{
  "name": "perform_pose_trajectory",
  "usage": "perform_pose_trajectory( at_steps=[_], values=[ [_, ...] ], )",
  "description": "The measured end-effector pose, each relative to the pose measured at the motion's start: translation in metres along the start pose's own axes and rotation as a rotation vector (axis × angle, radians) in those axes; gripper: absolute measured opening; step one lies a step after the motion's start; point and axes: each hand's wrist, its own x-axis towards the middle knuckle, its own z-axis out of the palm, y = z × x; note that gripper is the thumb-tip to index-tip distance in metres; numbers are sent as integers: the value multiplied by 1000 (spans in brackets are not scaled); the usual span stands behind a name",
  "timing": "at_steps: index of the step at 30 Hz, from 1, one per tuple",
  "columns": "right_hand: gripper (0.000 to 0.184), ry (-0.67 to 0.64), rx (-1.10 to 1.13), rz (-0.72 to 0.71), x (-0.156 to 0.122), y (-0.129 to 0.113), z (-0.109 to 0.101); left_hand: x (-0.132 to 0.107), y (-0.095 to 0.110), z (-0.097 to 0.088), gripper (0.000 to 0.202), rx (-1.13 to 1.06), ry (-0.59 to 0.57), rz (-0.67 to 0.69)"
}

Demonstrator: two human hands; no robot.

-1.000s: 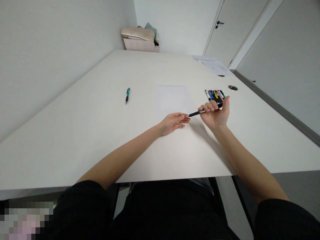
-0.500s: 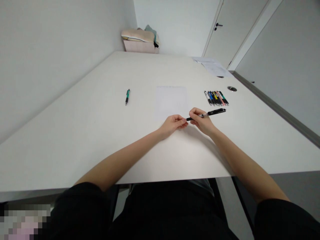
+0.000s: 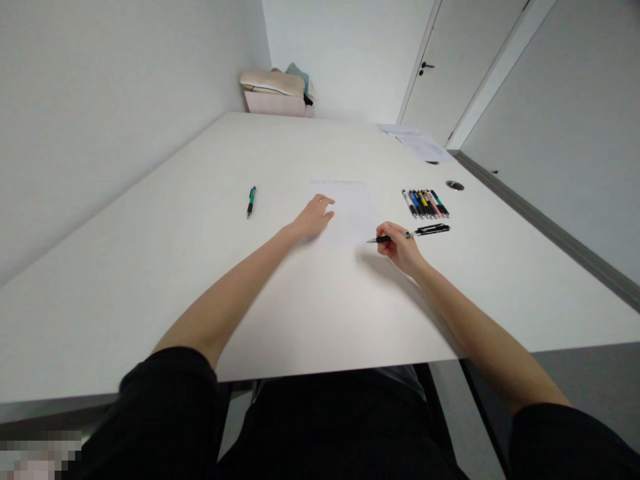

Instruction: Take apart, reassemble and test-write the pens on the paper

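Note:
A black pen [image 3: 431, 229] is gripped in my right hand [image 3: 399, 245], its bare tip pointing left near the lower right of a white sheet of paper [image 3: 347, 210]. My left hand [image 3: 313, 217] is at the left edge of that sheet, fingers apart and holding nothing. Whether its fingers touch the paper is hard to see. The sheet lies flat on the white table; any marks on it are too faint to read.
A green and black pen [image 3: 251, 202] lies to the left. On the right, several coloured pens [image 3: 425, 204] sit side by side. Printed papers [image 3: 417, 142] lie at the far right, near a round table grommet [image 3: 455, 185]. Behind the table's far edge is a pink box [image 3: 275, 103] topped with cushions.
My left hand has let go of the pen's front end and moved left and away from me to the paper. The pen's tip now shows. My right hand still holds the pen.

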Motion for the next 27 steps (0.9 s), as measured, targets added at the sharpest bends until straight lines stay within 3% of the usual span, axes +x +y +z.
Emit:
perform_pose_trajectory(
  at_steps=[4, 7, 11, 20, 27],
  values=[
    [38, 43, 2, -18, 2, 2, -3, 18, -29, -10, 60, 188, -111, -25],
    [34, 54, 40, -27, 4, 3, -5, 17, -34, -9, 63, 267, -204, -47],
    [29, 86, 85, -49, 5, 4, -7, -3, -23, -3, 63, 343, -273, 26],
    [33, 95, 40, 6, 9, 11, -7, -82, 13, 1, 63, 435, -308, 76],
    [45, 138, -64, 52, 16, 16, -8, -98, 18, 2, 62, 652, -300, 51]
  ],
)
